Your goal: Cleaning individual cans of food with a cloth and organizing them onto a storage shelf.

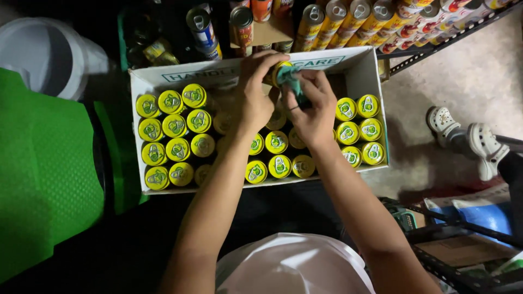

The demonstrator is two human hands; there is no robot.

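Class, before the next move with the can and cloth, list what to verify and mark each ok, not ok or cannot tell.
1. Left hand grips the can: ok.
2. Right hand presses the green cloth on it: ok.
3. Can held above the white box: ok.
4. Yellow-topped cans stand upright in rows: ok.
5. Held can's lid clean: cannot tell.

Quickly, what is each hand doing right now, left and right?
Left hand: closed on a yellow can, held above the box.
Right hand: closed on a green cloth, pressed against that can.
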